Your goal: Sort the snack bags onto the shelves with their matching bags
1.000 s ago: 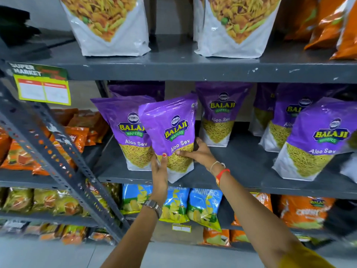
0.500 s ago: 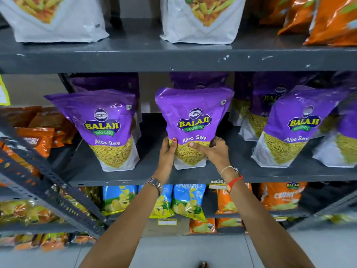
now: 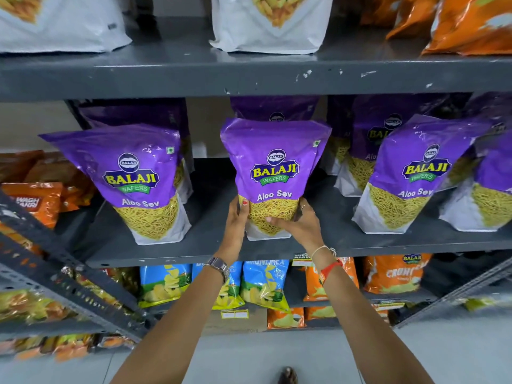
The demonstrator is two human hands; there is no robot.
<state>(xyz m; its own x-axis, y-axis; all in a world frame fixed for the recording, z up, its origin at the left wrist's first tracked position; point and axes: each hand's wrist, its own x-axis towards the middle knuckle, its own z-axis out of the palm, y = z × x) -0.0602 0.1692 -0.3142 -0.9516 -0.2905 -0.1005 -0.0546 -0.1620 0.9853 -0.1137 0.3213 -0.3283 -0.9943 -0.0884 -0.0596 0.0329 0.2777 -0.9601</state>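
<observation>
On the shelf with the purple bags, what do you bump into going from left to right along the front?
Left purple Aloo Sev bag → left hand → held purple Aloo Sev bag → right hand → right purple Aloo Sev bag.

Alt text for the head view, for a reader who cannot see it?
Both hands, left hand and right hand, grip a purple Aloo Sev bag upright on the middle shelf between matching purple bags. White bags sit above.

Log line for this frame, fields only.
phase: placing | object: purple Aloo Sev bag | left hand, right hand: gripping base | location: middle shelf, upright
</observation>
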